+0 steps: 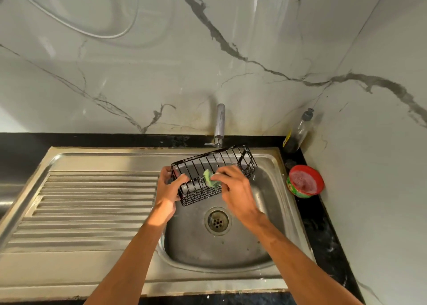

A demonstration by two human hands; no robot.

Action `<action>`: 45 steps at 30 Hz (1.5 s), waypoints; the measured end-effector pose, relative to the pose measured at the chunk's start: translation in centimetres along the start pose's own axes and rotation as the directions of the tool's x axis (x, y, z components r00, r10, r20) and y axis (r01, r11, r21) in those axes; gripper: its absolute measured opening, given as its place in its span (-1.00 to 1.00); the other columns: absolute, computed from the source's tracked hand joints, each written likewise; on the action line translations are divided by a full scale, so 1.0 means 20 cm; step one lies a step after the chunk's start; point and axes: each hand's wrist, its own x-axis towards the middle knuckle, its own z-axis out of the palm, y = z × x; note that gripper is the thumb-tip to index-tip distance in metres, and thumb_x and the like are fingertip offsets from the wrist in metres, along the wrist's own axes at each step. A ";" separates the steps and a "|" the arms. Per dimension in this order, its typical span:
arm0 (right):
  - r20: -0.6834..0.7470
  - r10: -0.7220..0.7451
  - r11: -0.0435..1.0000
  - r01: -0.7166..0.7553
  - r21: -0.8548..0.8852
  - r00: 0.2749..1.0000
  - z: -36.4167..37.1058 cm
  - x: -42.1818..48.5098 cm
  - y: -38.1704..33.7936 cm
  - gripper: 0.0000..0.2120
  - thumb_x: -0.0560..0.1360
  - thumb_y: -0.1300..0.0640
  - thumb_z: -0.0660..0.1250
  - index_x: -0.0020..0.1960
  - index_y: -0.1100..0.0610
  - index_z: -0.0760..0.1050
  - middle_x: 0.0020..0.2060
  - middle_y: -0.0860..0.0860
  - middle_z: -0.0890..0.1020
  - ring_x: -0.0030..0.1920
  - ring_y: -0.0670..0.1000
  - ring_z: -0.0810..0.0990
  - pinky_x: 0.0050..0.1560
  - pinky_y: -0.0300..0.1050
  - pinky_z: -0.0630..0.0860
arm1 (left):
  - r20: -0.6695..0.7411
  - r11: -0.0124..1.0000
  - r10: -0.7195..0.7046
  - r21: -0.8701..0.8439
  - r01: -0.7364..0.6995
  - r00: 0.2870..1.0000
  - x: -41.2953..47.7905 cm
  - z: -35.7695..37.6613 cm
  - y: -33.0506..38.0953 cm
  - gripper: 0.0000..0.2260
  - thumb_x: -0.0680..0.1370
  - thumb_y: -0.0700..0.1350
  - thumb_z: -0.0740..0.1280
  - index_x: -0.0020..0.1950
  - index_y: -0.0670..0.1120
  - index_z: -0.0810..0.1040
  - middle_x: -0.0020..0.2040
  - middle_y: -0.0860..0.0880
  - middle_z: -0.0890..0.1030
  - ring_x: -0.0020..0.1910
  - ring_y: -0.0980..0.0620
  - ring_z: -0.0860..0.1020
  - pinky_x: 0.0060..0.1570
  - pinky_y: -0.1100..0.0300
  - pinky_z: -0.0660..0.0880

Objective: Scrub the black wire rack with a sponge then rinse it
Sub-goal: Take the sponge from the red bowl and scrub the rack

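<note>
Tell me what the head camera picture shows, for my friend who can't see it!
Over a steel sink, the left grip holds a black wire rack while the right grip presses a green sponge on it. A tap stands behind; a red tub sits at right.

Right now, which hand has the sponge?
The right hand holds the green sponge against the black wire rack; the left hand only grips the rack's left end.
</note>
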 end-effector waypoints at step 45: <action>0.410 0.816 -0.045 -0.662 0.748 0.407 -0.23 0.16 0.11 -0.77 0.57 0.42 0.14 0.06 0.15 0.46 0.00 0.24 0.58 -0.39 0.06 0.50 -0.55 -0.18 0.30 | 0.153 0.949 -0.268 -0.127 0.287 0.951 -0.14 -0.24 -0.40 -0.27 0.40 0.10 0.31 0.57 0.13 0.21 0.52 -0.13 0.33 0.43 -0.29 0.39 0.27 -0.34 0.41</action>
